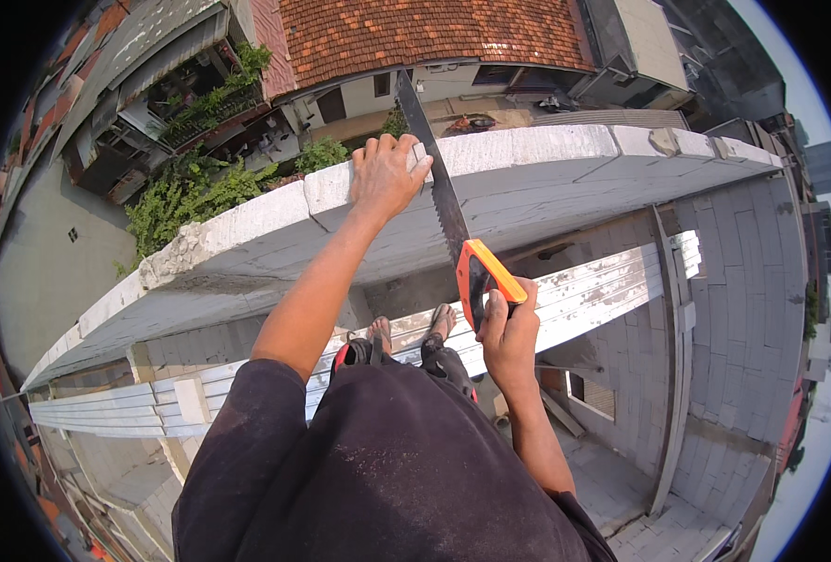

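Observation:
My right hand (pixel 511 332) is closed around the orange-and-black handle (pixel 483 273) of a handsaw. Its long toothed blade (pixel 442 187) slants up across the top of a pale block wall (pixel 542 150), with the tip beyond the far edge. My left hand (pixel 385 176) grips the wall's top just left of the blade, fingers curled over a pale block edge (pixel 417 155); whether that piece is loose I cannot tell. Whether the teeth touch the block is unclear.
My feet (pixel 441 323) are on long white ribbed planks (pixel 603 281) high inside unfinished block walls (pixel 734 281). A vertical post (pixel 668 375) stands at right, with a drop below. Beyond the wall lie tiled roofs (pixel 434 33), houses and greenery (pixel 181 211).

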`<state>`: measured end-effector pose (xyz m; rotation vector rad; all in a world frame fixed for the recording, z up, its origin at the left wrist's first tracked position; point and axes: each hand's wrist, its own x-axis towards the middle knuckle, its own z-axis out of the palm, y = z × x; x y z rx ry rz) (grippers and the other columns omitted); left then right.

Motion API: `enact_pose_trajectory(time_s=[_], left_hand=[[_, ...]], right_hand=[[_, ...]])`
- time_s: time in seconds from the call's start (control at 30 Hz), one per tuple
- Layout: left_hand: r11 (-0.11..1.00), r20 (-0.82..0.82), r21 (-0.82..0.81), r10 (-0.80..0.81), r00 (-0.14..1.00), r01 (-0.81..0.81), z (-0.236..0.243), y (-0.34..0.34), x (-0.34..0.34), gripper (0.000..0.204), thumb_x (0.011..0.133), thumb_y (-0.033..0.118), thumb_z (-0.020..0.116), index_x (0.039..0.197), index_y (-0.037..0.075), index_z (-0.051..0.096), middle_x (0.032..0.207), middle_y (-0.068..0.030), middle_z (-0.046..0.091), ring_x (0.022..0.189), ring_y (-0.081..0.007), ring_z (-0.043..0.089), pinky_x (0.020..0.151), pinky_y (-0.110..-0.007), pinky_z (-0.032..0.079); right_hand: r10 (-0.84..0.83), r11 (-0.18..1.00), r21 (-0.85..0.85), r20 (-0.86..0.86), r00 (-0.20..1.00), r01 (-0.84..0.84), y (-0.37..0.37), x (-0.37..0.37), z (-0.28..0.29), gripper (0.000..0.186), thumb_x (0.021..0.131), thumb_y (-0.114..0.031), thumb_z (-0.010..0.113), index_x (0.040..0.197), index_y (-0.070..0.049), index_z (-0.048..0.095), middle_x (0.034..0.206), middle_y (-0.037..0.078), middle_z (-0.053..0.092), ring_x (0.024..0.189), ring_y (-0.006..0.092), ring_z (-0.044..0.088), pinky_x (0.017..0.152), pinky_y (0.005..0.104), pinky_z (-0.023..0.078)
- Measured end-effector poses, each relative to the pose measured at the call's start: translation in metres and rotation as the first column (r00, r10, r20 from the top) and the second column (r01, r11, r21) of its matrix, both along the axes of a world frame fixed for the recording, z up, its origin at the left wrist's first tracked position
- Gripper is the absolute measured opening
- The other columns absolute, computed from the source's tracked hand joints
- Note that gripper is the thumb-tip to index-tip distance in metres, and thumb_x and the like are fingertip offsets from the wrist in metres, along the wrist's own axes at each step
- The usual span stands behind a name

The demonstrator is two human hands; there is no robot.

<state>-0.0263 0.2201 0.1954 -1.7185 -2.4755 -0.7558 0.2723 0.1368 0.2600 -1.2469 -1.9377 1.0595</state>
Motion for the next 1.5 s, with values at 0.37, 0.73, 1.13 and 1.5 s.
enact_pose_trajectory(time_s=[0.37, 0.73, 1.13, 1.5], left_hand=[[0.999, -0.033, 0.054, -0.002, 0.999, 0.003, -0.006, 0.001, 0.009, 0.041, 0.102, 0.046, 0.070, 0.130, 0.016, 0.070, 0.114, -0.0107, 0.066, 0.114, -0.0326, 0.061, 0.099, -0.049, 0.044], [1.000, -0.040, 0.008, 0.000, 0.999, 0.000, -0.012, 0.006, 0.006, 0.048, 0.104, 0.051, 0.065, 0.135, 0.015, 0.069, 0.120, -0.0123, 0.068, 0.118, -0.0331, 0.060, 0.104, -0.050, 0.041], [0.999, -0.027, 0.052, 0.011, 1.000, -0.009, -0.016, 0.001, 0.006, 0.049, 0.104, 0.053, 0.065, 0.133, 0.014, 0.070, 0.118, -0.0123, 0.068, 0.116, -0.0316, 0.060, 0.101, -0.048, 0.043], [1.000, 0.012, 0.004, -0.005, 1.000, 0.005, -0.013, 0.002, 0.006, 0.052, 0.104, 0.053, 0.063, 0.137, 0.013, 0.068, 0.122, -0.0127, 0.067, 0.120, -0.0323, 0.059, 0.104, -0.049, 0.042]], right_hand=[[-0.022, 1.000, -0.018, -0.011, 1.000, 0.022, 0.019, -0.021, 0.011, 0.021, 0.116, -0.015, 0.050, 0.126, 0.003, 0.048, 0.070, 0.003, 0.058, 0.054, 0.0102, 0.056, 0.051, 0.0293, 0.047], [-0.038, 0.998, -0.055, -0.106, 0.994, 0.032, -0.019, 0.015, -0.012, 0.022, 0.117, -0.018, 0.049, 0.126, 0.002, 0.048, 0.072, 0.003, 0.057, 0.051, 0.0084, 0.053, 0.048, 0.0268, 0.045], [-0.076, 0.986, -0.154, -0.132, 0.988, 0.055, -0.060, 0.050, 0.015, 0.030, 0.117, -0.025, 0.048, 0.127, 0.003, 0.049, 0.066, 0.002, 0.055, 0.050, 0.0076, 0.052, 0.048, 0.0248, 0.043], [-0.085, 0.979, -0.201, -0.190, 0.978, 0.046, -0.056, 0.062, 0.006, 0.031, 0.117, -0.026, 0.048, 0.128, 0.003, 0.049, 0.071, 0.001, 0.055, 0.048, 0.0072, 0.051, 0.047, 0.0251, 0.043]])
